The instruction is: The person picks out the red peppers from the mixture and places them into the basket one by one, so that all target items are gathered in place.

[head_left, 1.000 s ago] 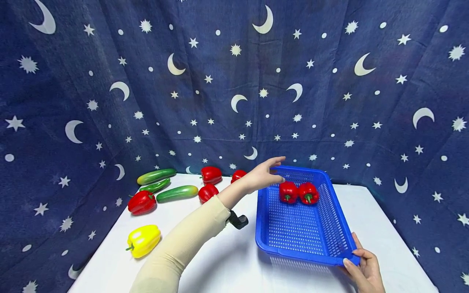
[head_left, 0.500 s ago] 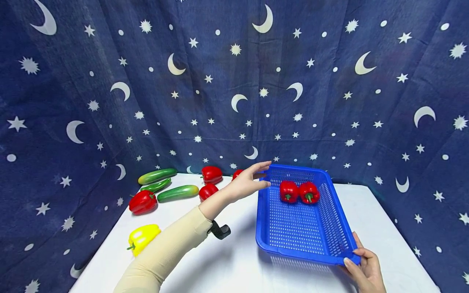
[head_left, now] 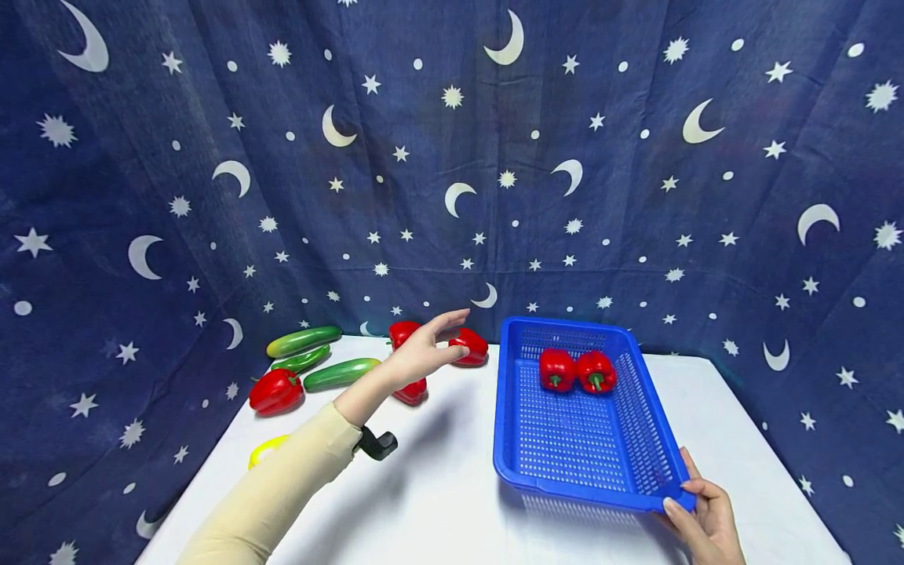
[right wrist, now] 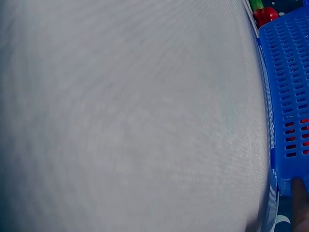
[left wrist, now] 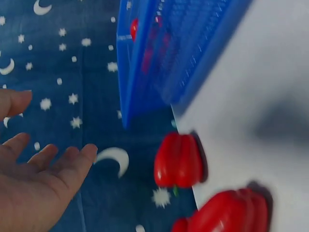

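Observation:
In the head view my left hand (head_left: 417, 357) hovers above the white table with its fingers spread and nothing held. Close to its fingertips lies a red bell pepper (head_left: 472, 348); two more, one red bell pepper (head_left: 402, 333) behind and another red bell pepper (head_left: 413, 391) in front, are partly hidden by the hand. My right hand (head_left: 708, 518) grips the near right corner of a blue plastic basket (head_left: 586, 499), thumb over the rim. Inside the basket, toward its far end, a red bell pepper (head_left: 557, 370) and a second red bell pepper (head_left: 595, 372) sit side by side.
At the table's left are a cucumber (head_left: 304, 340), a green chili pepper (head_left: 301, 360), another cucumber (head_left: 340, 375) and a red bell pepper (head_left: 275, 391). My sleeve mostly covers a yellow bell pepper (head_left: 266, 450). A starry blue curtain (head_left: 395, 157) surrounds the table.
My left hand has moved left, away from the basket's rim, toward the peppers outside it. The right hand and basket have stayed in place.

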Available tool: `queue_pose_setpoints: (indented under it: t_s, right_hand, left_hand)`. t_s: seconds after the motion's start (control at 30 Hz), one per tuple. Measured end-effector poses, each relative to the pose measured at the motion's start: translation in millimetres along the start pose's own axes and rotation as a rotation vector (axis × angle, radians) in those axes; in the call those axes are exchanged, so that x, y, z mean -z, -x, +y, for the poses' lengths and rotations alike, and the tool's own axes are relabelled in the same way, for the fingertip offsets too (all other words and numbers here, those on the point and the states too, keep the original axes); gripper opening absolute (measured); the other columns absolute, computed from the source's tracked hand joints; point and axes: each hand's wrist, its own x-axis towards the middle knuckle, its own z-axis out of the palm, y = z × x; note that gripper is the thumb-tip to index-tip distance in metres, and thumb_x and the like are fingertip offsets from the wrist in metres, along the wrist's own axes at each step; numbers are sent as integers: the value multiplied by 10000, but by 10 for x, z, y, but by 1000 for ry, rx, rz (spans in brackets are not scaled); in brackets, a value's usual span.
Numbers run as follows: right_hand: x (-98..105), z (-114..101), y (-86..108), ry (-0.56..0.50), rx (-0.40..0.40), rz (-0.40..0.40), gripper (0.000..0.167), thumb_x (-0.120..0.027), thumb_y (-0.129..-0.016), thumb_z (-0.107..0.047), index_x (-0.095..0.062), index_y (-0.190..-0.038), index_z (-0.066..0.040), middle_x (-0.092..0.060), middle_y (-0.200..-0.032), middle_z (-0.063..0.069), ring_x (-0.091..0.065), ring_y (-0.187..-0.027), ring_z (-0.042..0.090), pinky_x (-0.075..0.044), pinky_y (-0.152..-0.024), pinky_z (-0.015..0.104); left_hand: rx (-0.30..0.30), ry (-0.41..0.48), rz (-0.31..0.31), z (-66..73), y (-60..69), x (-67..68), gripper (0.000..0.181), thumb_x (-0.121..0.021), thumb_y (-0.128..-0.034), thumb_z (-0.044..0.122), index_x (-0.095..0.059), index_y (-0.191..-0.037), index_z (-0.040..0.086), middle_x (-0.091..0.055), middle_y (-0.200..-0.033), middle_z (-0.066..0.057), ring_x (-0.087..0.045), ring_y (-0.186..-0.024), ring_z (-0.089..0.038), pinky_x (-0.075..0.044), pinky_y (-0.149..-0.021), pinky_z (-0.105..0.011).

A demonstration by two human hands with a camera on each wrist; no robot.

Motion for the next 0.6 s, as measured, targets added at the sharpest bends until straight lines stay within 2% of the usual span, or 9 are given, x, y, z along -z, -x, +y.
queue_pose_setpoints:
  t_s: [0.17,0.33,0.47,0.6]
  right_hand:
    - [8,19,-11,-10,12,-9,343,-528,-1025,56,-335,-1255,-108,-14,-1704,117,-515,-1147,-131,-550,-778,187]
    - [24,39,-15,-52,71,-33,340,-497,-1015,102,-338,-1249,-87,-9,-1704,124,-526,-1170,-106,-557,-771,200]
    - [34,57,-17,-80,118,-52,347,-474,-1004,138,-357,-1239,-89,-29,-1709,98,-540,-1189,-86,-566,-768,215]
    - [48,71,-25,-104,129,-62,340,-476,-1004,137,-363,-1234,-87,-31,-1708,84,-546,-1190,-85,-570,-774,217]
  left_hand:
    - [44,-11,13,-180,89,230,642,-674,-962,124,-434,-1556,173,-440,-1563,-76,-453,-1411,-321,-438,-1099,-480]
    - [91,-37,42,-324,161,427,647,-686,-971,150,-422,-1561,174,-426,-1571,-84,-433,-1418,-330,-429,-1101,-508]
    - [107,-77,56,-443,201,533,661,-690,-967,157,-412,-1567,164,-437,-1560,-100,-457,-1391,-333,-432,-1094,-522]
    - [108,-133,42,-579,240,593,669,-665,-961,102,-397,-1573,127,-439,-1557,-128,-440,-1398,-376,-420,-1095,-546]
